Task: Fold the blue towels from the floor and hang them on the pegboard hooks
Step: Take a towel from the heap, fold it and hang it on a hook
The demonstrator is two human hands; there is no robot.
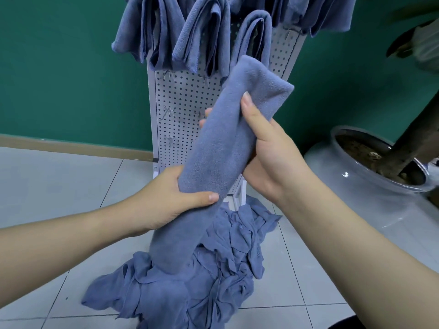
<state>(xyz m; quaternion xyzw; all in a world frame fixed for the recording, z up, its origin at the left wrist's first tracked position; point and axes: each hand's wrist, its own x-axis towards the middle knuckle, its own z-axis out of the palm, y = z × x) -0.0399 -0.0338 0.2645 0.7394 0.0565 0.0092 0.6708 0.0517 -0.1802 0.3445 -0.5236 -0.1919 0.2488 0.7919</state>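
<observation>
I hold a folded blue towel [218, 148] as a long strip, slanting from lower left to upper right in front of the white pegboard [180, 108]. My left hand [173, 198] grips its lower part, thumb across the front. My right hand [266, 150] grips it higher up, thumb pressed on the cloth near the top fold. Several folded blue towels [202, 36] hang from hooks along the top of the board. Bare metal hooks [168, 112] stick out lower down. A heap of crumpled blue towels [213, 269] lies on the tiled floor at the board's foot.
A large pale plant pot [370, 193] with a thick trunk stands at the right, close to my right forearm. A green wall with a wooden skirting board runs behind. Grey floor tiles [59, 186] spread to the left.
</observation>
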